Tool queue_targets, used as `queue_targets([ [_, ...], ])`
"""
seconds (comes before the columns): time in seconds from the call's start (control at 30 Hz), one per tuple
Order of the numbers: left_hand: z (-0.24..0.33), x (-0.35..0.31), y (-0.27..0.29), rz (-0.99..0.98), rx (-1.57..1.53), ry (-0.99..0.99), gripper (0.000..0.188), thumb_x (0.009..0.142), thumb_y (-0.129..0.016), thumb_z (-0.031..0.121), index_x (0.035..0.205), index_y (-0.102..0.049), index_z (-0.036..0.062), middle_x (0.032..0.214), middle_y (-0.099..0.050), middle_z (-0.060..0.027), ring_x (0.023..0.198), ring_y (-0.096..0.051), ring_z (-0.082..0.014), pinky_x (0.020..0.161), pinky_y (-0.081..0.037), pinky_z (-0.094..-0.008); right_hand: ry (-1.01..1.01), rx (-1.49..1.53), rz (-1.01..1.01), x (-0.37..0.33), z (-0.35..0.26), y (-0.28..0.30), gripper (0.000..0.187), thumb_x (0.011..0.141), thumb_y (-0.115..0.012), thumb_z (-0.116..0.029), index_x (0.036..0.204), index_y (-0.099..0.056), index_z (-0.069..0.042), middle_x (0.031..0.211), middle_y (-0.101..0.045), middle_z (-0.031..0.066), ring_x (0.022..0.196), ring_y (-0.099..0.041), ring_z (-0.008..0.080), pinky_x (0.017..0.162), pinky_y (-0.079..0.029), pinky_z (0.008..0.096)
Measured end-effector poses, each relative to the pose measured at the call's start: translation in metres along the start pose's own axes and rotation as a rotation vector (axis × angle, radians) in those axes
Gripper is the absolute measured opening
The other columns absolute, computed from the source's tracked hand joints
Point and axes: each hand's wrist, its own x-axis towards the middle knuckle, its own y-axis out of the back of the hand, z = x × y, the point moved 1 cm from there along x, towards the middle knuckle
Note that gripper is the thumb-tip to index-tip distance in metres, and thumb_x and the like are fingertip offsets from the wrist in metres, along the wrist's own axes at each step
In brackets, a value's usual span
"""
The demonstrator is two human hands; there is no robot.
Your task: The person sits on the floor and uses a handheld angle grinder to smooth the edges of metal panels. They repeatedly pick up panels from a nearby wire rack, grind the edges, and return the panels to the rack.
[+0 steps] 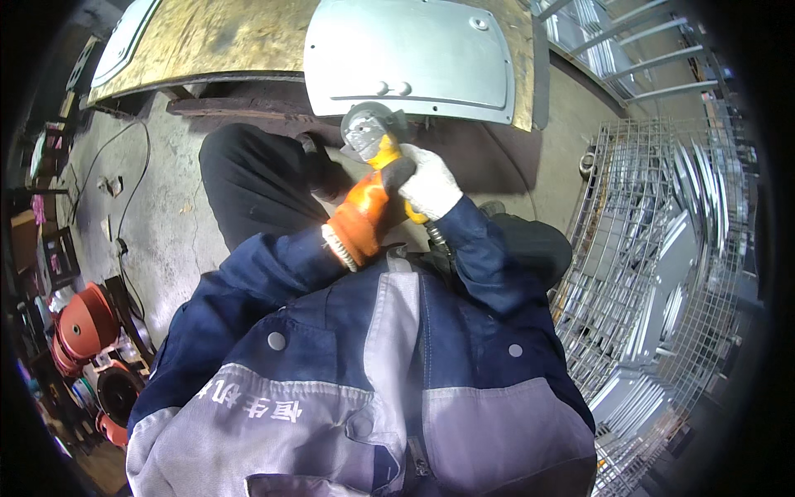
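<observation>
Both my hands are closed around an angle grinder [361, 139] with a yellow body and a grey metal head. My left hand [361, 217], in an orange glove with a pale cuff, wraps its near left side. On the right of the body, my right hand [431, 182] grips in a white knit glove. The grinder's round disc end points away from me, at the near edge of a light grey metal panel [410, 58]. I cannot tell whether the disc touches the panel. That panel lies flat on a wooden table [224, 37] and has two round knobs near its front edge.
A second grey panel [124, 41] lies at the table's far left. To my right stands a wire mesh cage [592, 224] holding metal plates [662, 282]. A dark cable [122, 211] runs over the floor at left, near red round containers [87, 323].
</observation>
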Motion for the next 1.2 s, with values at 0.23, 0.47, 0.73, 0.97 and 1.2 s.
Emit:
queue_targets([
  [0.23,-0.054,0.053,-0.059,-0.086,0.163,0.082,0.023,0.091,-0.063,0.031,0.100,-0.064,0.0094,0.088,-0.066,-0.0018,0.076,-0.062,-0.0124,0.070,-0.049,-0.0248,-0.001,0.451,0.150,-0.045,0.043,0.077,0.024,0.081,-0.064,-0.008,0.104,-0.062,-0.001,0.093,-0.065,0.0049,0.085,-0.059,0.0127,0.078,-0.048,0.0269],
  [0.47,-0.119,0.152,-0.101,-0.240,0.405,0.379,0.035,0.084,-0.067,0.028,0.105,-0.062,0.0013,0.090,-0.067,-0.0135,0.080,-0.064,-0.0288,0.071,-0.050,-0.0379,-0.245,0.548,0.566,-0.084,0.115,0.174,0.018,0.087,-0.064,-0.018,0.099,-0.060,-0.005,0.074,-0.060,0.0045,0.063,-0.059,0.0135,0.055,-0.048,0.0273],
  [0.73,-0.016,0.178,-0.003,-0.390,-1.302,0.614,0.037,0.095,-0.051,0.039,0.122,-0.053,0.0137,0.118,-0.058,-0.0108,0.113,-0.053,-0.0284,0.099,-0.041,-0.0410,0.016,1.499,0.501,-0.133,0.128,0.209,0.037,0.089,-0.064,-0.017,0.119,-0.050,-0.001,0.098,-0.063,0.0097,0.075,-0.064,0.0197,0.063,-0.056,0.0340],
  [0.97,0.014,0.111,0.041,-0.180,-0.546,0.199,0.037,0.099,-0.044,0.028,0.131,-0.047,0.0092,0.122,-0.055,-0.0142,0.098,-0.054,-0.0299,0.087,-0.045,-0.0437,0.013,1.321,0.353,-0.118,0.131,0.196,0.045,0.084,-0.068,-0.019,0.120,-0.050,0.002,0.094,-0.063,0.0127,0.075,-0.064,0.0212,0.064,-0.055,0.0312],
  [1.2,0.107,0.019,0.069,-0.104,1.361,-0.396,0.068,0.086,-0.062,0.055,0.128,-0.050,0.0028,0.101,-0.064,-0.0104,0.080,-0.064,-0.0230,0.069,-0.053,-0.0342,-0.039,1.327,0.254,-0.106,0.122,0.189,0.046,0.085,-0.068,-0.019,0.122,-0.050,0.001,0.099,-0.062,0.0105,0.080,-0.064,0.0188,0.068,-0.056,0.0308],
])
